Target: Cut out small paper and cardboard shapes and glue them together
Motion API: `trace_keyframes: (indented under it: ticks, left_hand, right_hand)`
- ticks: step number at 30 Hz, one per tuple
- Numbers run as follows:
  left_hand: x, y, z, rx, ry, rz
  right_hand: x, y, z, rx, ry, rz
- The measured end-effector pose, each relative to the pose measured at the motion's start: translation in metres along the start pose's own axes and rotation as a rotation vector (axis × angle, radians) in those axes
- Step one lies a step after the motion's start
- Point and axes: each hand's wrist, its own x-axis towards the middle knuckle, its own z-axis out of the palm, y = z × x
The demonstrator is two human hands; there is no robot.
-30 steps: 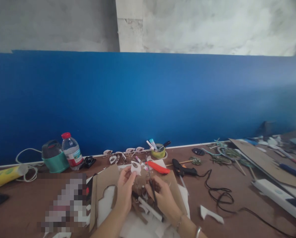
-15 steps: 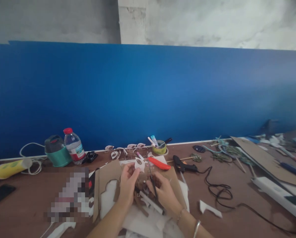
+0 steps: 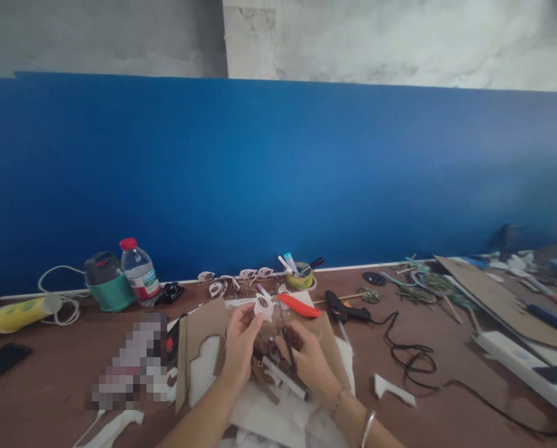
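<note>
Pinched between the thumb and fingers of my left hand (image 3: 241, 339) is a small white paper cutout (image 3: 264, 307) with a dark oval, leaf-like mark. My right hand (image 3: 308, 351) is closed around dark-handled scissors (image 3: 287, 345), whose thin blades point up and away, just right of the cutout. Both hands are above a brown cardboard sheet (image 3: 332, 342) strewn with scraps. Right behind them lies an orange-red utility knife (image 3: 299, 305). White strips (image 3: 285, 378) lie below and between my hands. The fine detail of the blades is blurred.
Several similar white cutouts (image 3: 248, 274) line the back edge near a yellow-green tape roll (image 3: 299, 280) holding pens. A black glue gun (image 3: 346, 309) with a looping cord lies right, before a white power strip (image 3: 525, 367). A red-capped bottle (image 3: 139, 274) stands left.
The white cutout's outline looks rounder; its pointed corners no longer show. My hands stay nearly in place, and the view has shifted slightly.
</note>
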Motion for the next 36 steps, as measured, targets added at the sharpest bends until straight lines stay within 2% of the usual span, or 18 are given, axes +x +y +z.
trace_keyframes:
  ticks: [7,14,26,32,36]
  left_hand:
    - [0.0002,0.0004,-0.0003,-0.013,-0.017,-0.01]
    - [0.0027,-0.0036,-0.0036,0.0,0.058,-0.008]
    - [0.0028,-0.0036,-0.0045,-0.005,0.019,-0.001]
    - [0.0002,0.0012,-0.0004,0.052,0.076,0.047]
    - [0.0001,-0.0001,-0.0005,0.032,0.028,0.04]
  right_hand:
    - [-0.0009,0.0032,0.0001,-0.064,-0.006,-0.044]
    - [-0.0024,-0.0006,0.0002,-0.048,-0.026,-0.06]
    - [-0.0029,-0.0002,0.0012,0.001,-0.048,-0.044]
    - [-0.0036,-0.0026,0.001,0.011,-0.011,-0.054]
    - [-0.0038,-0.0066,0.0009,-0.055,-0.006,-0.064]
